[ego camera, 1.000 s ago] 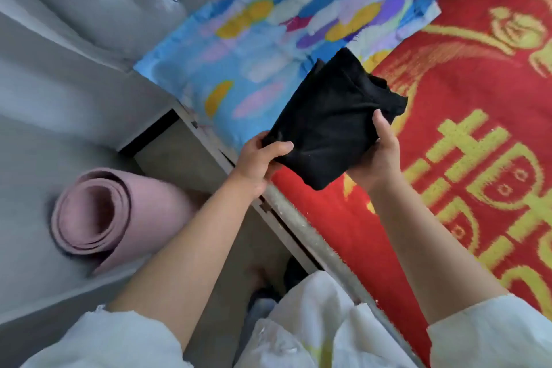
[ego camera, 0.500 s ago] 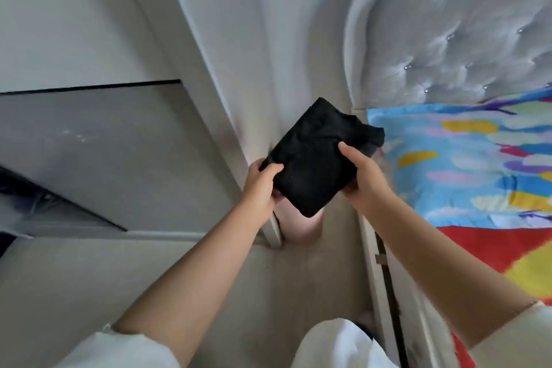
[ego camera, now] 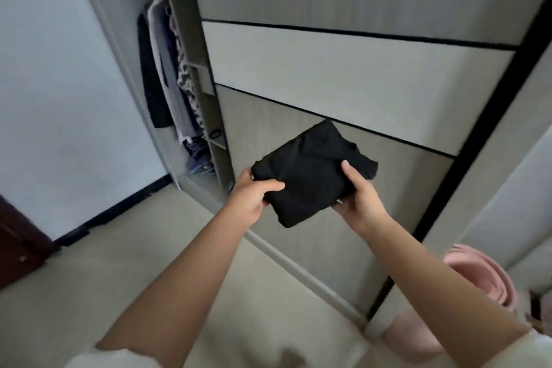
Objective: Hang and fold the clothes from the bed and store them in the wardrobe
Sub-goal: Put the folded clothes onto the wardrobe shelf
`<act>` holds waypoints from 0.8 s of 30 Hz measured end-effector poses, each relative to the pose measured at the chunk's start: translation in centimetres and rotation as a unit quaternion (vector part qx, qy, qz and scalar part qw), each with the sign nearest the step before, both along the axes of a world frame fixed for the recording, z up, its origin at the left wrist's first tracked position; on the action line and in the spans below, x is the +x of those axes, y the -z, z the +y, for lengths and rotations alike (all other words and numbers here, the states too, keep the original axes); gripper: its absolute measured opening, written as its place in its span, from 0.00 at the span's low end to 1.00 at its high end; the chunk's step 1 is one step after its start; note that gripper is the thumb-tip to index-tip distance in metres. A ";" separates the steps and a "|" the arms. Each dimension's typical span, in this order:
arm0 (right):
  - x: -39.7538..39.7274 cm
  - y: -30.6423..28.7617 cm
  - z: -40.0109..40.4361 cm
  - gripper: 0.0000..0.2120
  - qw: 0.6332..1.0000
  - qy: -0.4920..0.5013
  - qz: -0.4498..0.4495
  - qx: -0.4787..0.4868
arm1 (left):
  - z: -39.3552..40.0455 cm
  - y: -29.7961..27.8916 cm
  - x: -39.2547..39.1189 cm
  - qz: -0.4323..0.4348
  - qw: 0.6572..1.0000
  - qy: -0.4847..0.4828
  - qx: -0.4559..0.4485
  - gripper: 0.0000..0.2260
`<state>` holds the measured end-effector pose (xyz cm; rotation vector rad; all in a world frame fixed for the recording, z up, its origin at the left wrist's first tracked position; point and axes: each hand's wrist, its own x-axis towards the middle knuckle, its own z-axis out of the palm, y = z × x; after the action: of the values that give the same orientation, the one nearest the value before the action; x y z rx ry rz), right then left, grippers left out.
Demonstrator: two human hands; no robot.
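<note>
Head view: the folded black garment (ego camera: 310, 173) is held before the wardrobe's sliding door (ego camera: 343, 75), left hand (ego camera: 254, 197) and right hand (ego camera: 361, 200) each gripping an edge. Folding looks done; storing remains, likely through the wardrobe opening (ego camera: 179, 104), left of that door, where clothes already hang.

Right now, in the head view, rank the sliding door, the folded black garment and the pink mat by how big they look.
1. Sliding door, by far the largest.
2. Black garment.
3. Pink mat, though it is partly cut off and hidden by the right arm, so ranks two and three are unsure.
</note>
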<state>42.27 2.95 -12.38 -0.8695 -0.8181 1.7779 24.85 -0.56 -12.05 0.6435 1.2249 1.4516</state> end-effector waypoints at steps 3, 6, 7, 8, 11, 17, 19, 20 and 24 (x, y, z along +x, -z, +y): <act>-5.4 -2.3 3.7 0.12 0.999 -0.033 0.005 0.029 | 1.6 -2.0 -5.5 -0.002 0.997 -0.051 0.051 0.17; -10.7 -4.7 7.7 0.13 0.994 -0.096 -0.001 0.059 | 4.1 -4.8 -10.6 0.009 0.991 -0.098 0.093 0.15; -12.8 -5.5 9.5 0.15 0.988 -0.135 -0.002 0.070 | 5.5 -5.5 -12.8 0.011 0.987 -0.123 0.097 0.14; -14.6 -6.3 11.2 0.17 0.983 -0.166 -0.004 0.077 | 6.8 -6.2 -14.7 0.013 0.984 -0.147 0.097 0.12; -20.1 -8.3 16.4 0.31 0.966 -0.243 -0.008 0.091 | 10.8 -8.3 -20.5 0.019 0.974 -0.216 0.071 0.14; -31.1 -10.6 24.1 0.40 0.936 -0.327 -0.041 0.125 | 16.5 -11.8 -30.0 0.105 0.968 -0.220 0.055 0.11; -34.7 -10.7 26.3 0.37 0.931 -0.339 -0.066 0.118 | 18.6 -12.1 -33.5 0.122 0.968 -0.214 0.043 0.12; -36.1 -10.6 27.1 0.31 0.932 -0.335 -0.077 0.112 | 19.5 -12.2 -34.9 0.125 0.969 -0.210 0.042 0.13; -42.4 -10.1 31.0 0.11 0.941 -0.311 -0.090 0.097 | 23.9 -12.4 -41.1 0.138 0.972 -0.189 0.027 0.11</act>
<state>-0.14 33.97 -2.32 -0.6876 -1.4870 2.1207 -16.29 23.30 0.31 0.6919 1.5947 1.7555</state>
